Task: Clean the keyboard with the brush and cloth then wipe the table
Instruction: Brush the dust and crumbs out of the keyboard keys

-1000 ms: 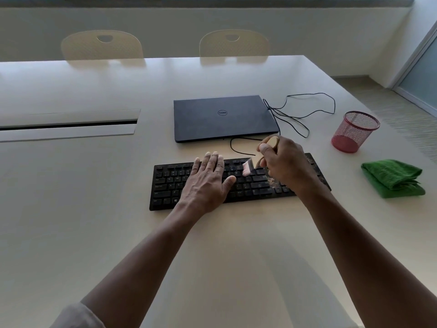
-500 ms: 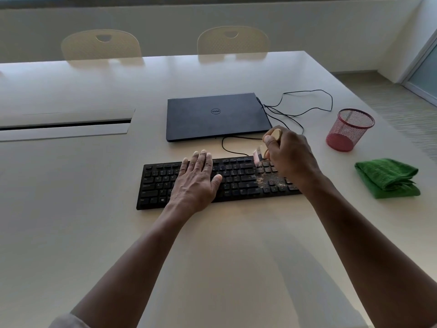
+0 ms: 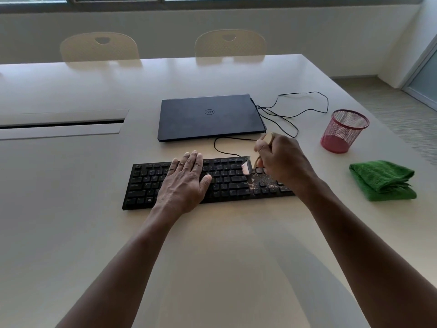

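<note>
A black keyboard (image 3: 227,182) lies across the pale table (image 3: 212,256) in front of me. My left hand (image 3: 185,183) rests flat on its left-middle keys, fingers straight. My right hand (image 3: 282,159) grips a small wooden-handled brush (image 3: 246,167) over the right part of the keyboard, pale bristles down on the keys near the top row. A patch of light crumbs and dust (image 3: 260,182) lies on the keys just below the bristles. A folded green cloth (image 3: 383,179) sits on the table to the right of the keyboard.
A closed dark laptop (image 3: 210,117) lies behind the keyboard, with a thin black cable (image 3: 302,107) looping to its right. A red mesh cup (image 3: 343,131) stands at the right, behind the cloth. A cable slot (image 3: 61,125) is at the left. Two chairs (image 3: 230,43) stand beyond the far edge.
My right hand has moved the brush from the keyboard's middle toward the right and up to the top row, uncovering the dust patch. My left hand has stayed flat on the keys.
</note>
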Tool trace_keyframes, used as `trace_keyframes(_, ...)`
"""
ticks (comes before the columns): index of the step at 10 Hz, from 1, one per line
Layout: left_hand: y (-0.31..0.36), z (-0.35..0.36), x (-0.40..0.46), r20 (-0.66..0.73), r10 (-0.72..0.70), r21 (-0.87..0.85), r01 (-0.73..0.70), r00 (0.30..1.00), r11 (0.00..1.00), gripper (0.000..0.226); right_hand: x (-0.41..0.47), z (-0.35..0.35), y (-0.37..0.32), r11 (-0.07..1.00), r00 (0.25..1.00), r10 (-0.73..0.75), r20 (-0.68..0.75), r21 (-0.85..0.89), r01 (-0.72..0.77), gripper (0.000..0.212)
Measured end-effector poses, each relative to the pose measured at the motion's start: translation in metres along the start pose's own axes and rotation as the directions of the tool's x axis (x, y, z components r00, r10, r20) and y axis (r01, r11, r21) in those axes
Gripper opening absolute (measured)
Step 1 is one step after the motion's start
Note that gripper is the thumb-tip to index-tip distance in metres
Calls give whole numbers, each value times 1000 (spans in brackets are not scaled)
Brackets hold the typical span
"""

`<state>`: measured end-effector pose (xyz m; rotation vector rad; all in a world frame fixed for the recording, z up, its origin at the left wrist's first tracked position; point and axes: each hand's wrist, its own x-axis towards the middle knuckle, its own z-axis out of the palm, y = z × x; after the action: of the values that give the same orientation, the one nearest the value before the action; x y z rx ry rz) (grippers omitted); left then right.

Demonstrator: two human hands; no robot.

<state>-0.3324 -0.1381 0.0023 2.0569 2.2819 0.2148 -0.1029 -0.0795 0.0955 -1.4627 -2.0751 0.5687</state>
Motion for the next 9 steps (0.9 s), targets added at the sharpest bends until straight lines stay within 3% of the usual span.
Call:
trace_keyframes(1, 1, 0, 0, 1, -2, 1, 2, 1000, 1000, 69, -2, -5, 2, 998, 1000, 1, 6, -60, -1, 31)
trace_keyframes(3, 1, 1, 0, -8, -2, -4, 2, 1000, 1000, 68, -14, -5, -7, 982, 994, -1, 109, 188, -20, 15)
trace_keyframes(4, 2, -1, -1, -4, -5, 6, 5, 1000, 1000, 68, -19, 4, -7, 994, 1000, -29, 9, -102, 30, 14)
trace_keyframes(5, 1, -1, 0, 1, -6, 8, 6, 1000, 1000, 68, -17, -2, -8, 980, 993, -54, -103, -196, 33, 12)
trace_keyframes(6, 1, 0, -1, 6, -12, 14, 11, 1000, 1000, 68, -20, -2, -11, 995, 999, -33, -3, 91, 33, 12)
trace_keyframes(7, 1, 0, 0, 4, -12, 18, 12, 1000, 1000, 68, -27, 3, -10, 994, 997, -19, 72, 112, 11, 11)
trace_keyframes(8, 2, 0, 0, -3, -9, 16, 9, 1000, 1000, 68, -28, 2, -6, 996, 997, -48, -63, -77, 43, 13)
trace_keyframes(9, 2, 0, 0, -8, -10, 9, 10, 1000, 1000, 68, -31, 1, -7, 998, 995, -68, -71, -7, 68, 10)
